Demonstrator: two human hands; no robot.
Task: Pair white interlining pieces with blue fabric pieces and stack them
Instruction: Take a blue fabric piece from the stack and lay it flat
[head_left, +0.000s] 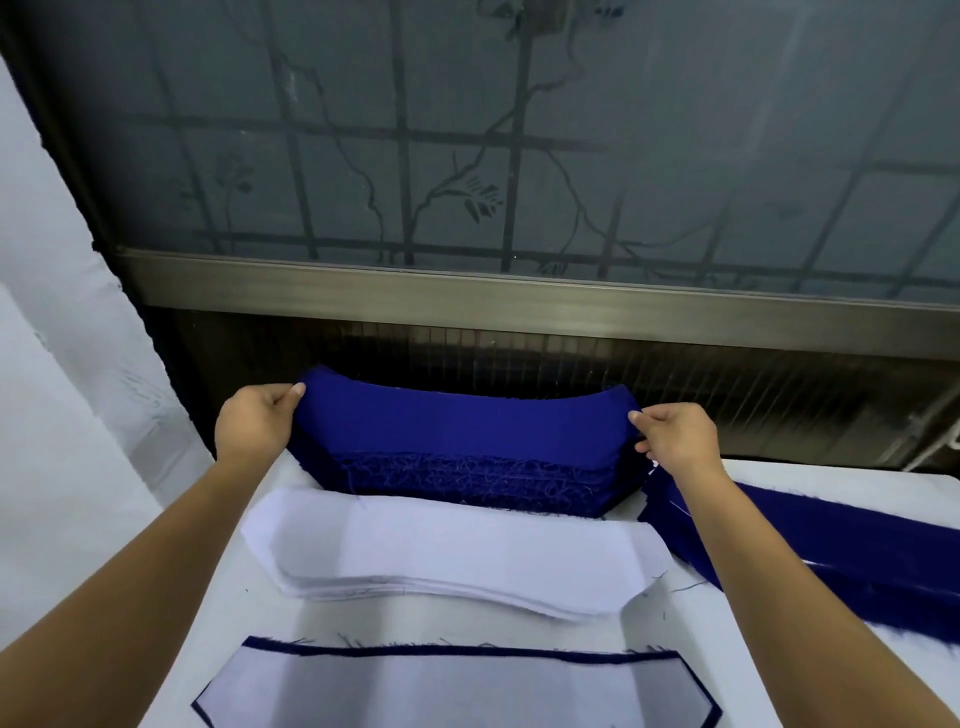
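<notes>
Where the tabletop (737, 654) came closest, a white interlining piece (452, 691) lay flat on a blue piece (457, 651). Only a thin blue edge showed round it. A bare strip of tabletop lay between it and the white interlining stack (457, 556). Right behind that sat the blue fabric stack (467, 483), its front edge fuzzy with threads. The left grip (254, 421) pinched the left end of the top blue piece (467, 421), and the right grip (675, 436) pinched its right end. Blue strips (831, 551) lay close on the right. Farthest back was a window (467, 156).
</notes>
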